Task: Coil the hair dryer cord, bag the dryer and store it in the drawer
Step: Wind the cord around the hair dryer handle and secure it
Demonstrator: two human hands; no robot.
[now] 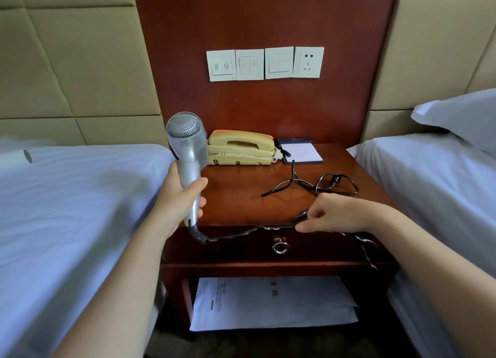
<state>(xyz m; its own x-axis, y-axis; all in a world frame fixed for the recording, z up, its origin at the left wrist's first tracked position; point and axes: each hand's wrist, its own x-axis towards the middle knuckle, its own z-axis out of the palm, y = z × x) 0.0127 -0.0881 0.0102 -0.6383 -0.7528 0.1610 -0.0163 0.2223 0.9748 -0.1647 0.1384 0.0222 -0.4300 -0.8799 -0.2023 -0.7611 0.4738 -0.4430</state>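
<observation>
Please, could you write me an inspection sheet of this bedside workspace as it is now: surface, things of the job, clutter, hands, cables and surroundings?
Surface: wooden nightstand top, between two beds.
Job's things: silver hair dryer, held upright over the left edge; drawer closed; bag: nothing seen.
Clutter: beige telephone, notepad and pen at the back.
Hands: left hand grips the dryer's handle; right hand pinches the cord in its fingers at the front edge.
Cables: black cord runs from the handle to the right hand; the rest lies loose and uncoiled on the top, with the plug.
Surroundings: switch plates and free socket on the wood panel; paper sheets on the lower shelf.
</observation>
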